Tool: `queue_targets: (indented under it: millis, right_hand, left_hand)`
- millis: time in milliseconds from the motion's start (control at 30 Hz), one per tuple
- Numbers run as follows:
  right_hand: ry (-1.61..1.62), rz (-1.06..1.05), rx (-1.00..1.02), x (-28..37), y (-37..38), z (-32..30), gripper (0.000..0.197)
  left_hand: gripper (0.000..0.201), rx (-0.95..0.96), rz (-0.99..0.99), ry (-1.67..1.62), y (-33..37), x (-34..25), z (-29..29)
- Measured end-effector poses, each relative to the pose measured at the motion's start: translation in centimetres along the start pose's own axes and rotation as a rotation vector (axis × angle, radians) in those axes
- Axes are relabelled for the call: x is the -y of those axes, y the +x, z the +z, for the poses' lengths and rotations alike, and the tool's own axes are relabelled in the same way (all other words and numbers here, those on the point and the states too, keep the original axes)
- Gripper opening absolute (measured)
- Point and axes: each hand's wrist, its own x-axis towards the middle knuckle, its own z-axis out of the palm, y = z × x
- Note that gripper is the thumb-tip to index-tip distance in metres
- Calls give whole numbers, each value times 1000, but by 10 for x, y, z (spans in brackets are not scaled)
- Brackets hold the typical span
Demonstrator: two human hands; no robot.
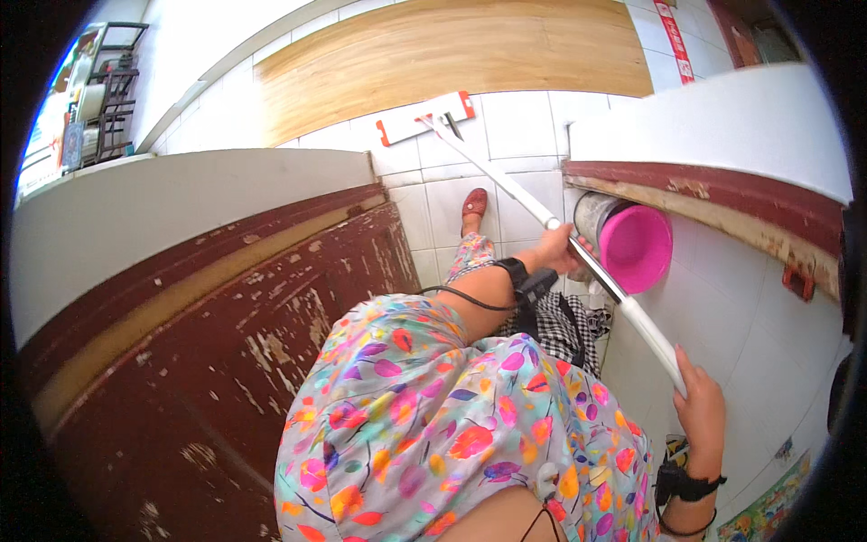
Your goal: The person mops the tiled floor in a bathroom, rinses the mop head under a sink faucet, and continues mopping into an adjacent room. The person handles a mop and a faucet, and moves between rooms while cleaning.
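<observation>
Across the white-tiled floor, a flat mop slants from upper left to lower right, its long white pole held by both hands. The left hand is wrapped round the middle of the pole, fingers curled in close, near a joint. The right hand is closed around the white end section nearest the body. The mop head, a white rectangle with 2 orange-red ends, lies on the tiles at the border of a wood-coloured panel. Just right of the left hand, a pink bucket shows its open mouth, with a grey bucket close beside it. On the left stands a dark red door with peeling paint. 1 red shoe is on the tiles below the mop head. Dark straps circle the 2 wrists, and a black-and-white checked cloth shows behind the left forearm.
</observation>
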Motion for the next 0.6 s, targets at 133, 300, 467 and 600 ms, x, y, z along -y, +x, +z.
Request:
queue_targets:
  millis: [133, 300, 467, 600]
  right_hand:
    - [23, -238, -81, 27, 75, -19, 77]
    - [183, -429, 65, 133, 144, -32, 71]
    - [511, -492, 240, 185, 159, -36, 71]
    - [867, -679, 32, 165, 130, -35, 65]
  left_hand:
    - [22, -20, 199, 43, -14, -92, -13]
    - [35, -229, 256, 137, -69, -204, -64]
    - [21, -492, 415, 176, -104, -281, -94]
    - [13, -430, 286, 327, -107, -299, -108]
